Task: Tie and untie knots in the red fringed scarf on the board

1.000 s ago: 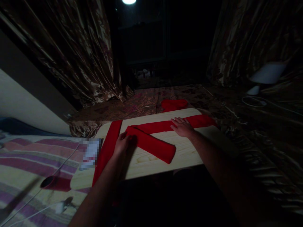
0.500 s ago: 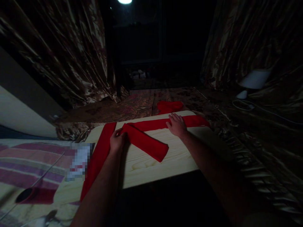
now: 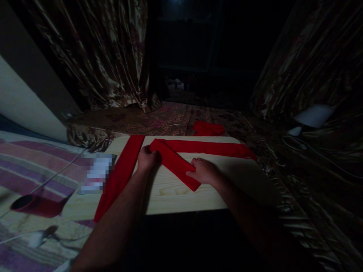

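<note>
A long red cloth strip (image 3: 210,147) lies across a pale wooden board (image 3: 176,194), bent back on itself at the left into a short diagonal flap. My left hand (image 3: 146,160) is closed on the fold at the bend. Over the flap's free end sits my right hand (image 3: 203,172), its fingers curled on the cloth there. A second red strip (image 3: 120,175) runs down the board's left side, just left of my left hand.
A bunched red cloth (image 3: 208,128) lies beyond the board on patterned dark fabric. At the left lie a striped blanket (image 3: 36,162), a dark red cup on its side (image 3: 34,206) and a blurred white item (image 3: 98,175). Shiny curtains hang behind; a white lamp (image 3: 310,119) stands right.
My right hand left the long upper strip and came down and left onto the end of the folded flap. My left hand stayed on the fold. The camera tilted slightly.
</note>
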